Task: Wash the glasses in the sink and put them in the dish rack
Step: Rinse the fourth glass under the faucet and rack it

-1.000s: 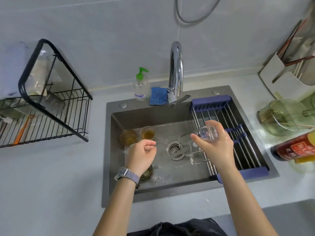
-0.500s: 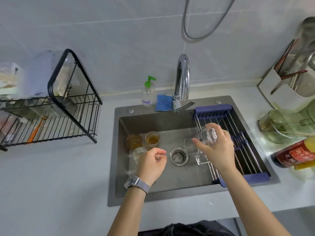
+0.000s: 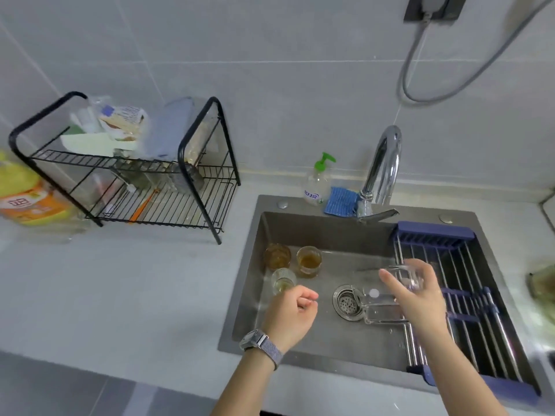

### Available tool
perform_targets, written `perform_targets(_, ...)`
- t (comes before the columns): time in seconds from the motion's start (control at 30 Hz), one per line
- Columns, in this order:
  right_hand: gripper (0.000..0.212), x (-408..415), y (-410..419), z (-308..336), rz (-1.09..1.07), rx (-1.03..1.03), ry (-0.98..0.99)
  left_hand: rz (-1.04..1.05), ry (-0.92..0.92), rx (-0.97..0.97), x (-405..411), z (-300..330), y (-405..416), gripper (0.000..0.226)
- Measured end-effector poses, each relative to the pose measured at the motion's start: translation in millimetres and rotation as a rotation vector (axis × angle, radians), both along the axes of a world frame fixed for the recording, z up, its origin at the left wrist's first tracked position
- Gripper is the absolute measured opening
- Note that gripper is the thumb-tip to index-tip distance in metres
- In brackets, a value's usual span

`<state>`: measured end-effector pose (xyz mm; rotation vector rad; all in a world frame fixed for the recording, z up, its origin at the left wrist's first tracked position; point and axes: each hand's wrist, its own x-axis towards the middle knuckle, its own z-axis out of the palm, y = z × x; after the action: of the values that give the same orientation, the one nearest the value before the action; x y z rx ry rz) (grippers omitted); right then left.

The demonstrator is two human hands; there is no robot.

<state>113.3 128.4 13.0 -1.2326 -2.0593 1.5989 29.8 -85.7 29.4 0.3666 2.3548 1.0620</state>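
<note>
A clear glass is held in the right hand, its grip clamped around it, above the sink just right of the drain. The left hand is curled, empty, left of the drain. 3 glasses stand in the sink's far left corner, and the black dish rack sits on the counter, left of the sink

Blurred, unreadable print on orange bottle label and soap bottle
</note>
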Motion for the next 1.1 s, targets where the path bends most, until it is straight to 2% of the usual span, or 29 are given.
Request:
perform_targets(0.1, 0.035, -7, -15, -3, -0.11, -0.608, 0.14, 0.087, -0.055, 0.058, -1, 3, -3, 0.017)
perform_targets(0.2, 0.038, -13, -41, -2, -0.018, -0.941, 0.17, 0.152, -0.098, 0.132, -4, 6, -10, 0.016)
perform_targets(0.33, 0.03, -29, -75, 4, 0.106, -0.984, 0.129, 0.204, -0.132, 0.212, -17, 12, -31, 0.026)
perform_targets(0.43, 0.064, -47, -101, 10, 0.136, -0.965, 0.07, 0.275, -0.081, 0.246, -40, 19, -59, 0.021)
perform_targets(0.53, 0.08, -67, -129, 15, 0.174, -0.958, 0.062, 0.354, -0.036, 0.242, -69, 17, -104, 0.009)
perform_targets(0.6, 0.099, -84, -154, 15, 0.198, -0.948, 0.032, 0.404, -0.031, 0.241, -89, 14, -140, 0.011)
perform_targets(0.63, 0.1, -95, -169, 15, 0.199, -0.953, 0.035, 0.416, -0.033, 0.236, -99, 13, -158, 0.013)
perform_targets(0.7, 0.084, -117, -205, 19, 0.221, -0.926, 0.029, 0.425, -0.025, 0.222, -119, 13, -195, 0.015)
perform_targets(0.77, 0.078, -144, -247, 24, 0.25, -0.896, -0.015, 0.397, -0.01, 0.21, -143, 14, -232, 0.015)
perform_targets(0.83, 0.072, -172, -291, 30, 0.213, -0.952, -0.017, 0.337, 0.007, 0.166, -169, 17, -269, 0.015)
perform_targets(0.93, 0.051, -215, -345, 31, 0.152, -1.005, 0.008, 0.303, 0.035, 0.146, -210, 21, -321, 0.017)
perform_targets(1.1, 0.046, -262, -392, 36, 0.039, -0.946, 0.049, 0.261, 0.0, 0.125, -260, 20, -368, 0.019)
